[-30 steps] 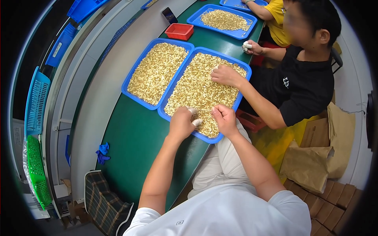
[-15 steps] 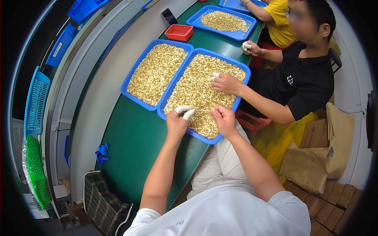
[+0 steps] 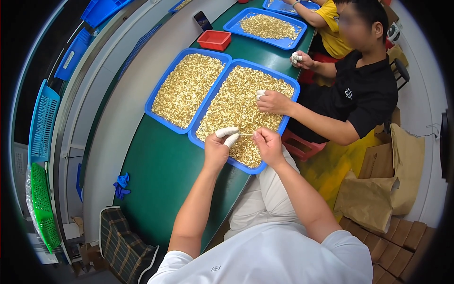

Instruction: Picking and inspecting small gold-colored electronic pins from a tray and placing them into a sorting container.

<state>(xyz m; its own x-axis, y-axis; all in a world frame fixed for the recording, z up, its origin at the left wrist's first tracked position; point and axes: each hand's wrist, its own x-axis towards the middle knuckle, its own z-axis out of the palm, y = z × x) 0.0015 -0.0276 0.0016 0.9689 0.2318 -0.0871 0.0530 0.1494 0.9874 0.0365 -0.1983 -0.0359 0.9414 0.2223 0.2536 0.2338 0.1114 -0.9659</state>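
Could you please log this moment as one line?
left hand: white-covered fingers over right tray, grip unclear | right hand: seemingly pinching thin item | tray contents: gold pieces | co-worker's hand: over same tray

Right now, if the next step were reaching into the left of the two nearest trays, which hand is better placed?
Probably the left hand: it is nearer the left tray. The right hand is farther across, by the right tray, and appears to pinch a thin piece.

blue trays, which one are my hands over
The blue tray closest to you, right of the adjoining tray: only this has your left hand and right hand above it.
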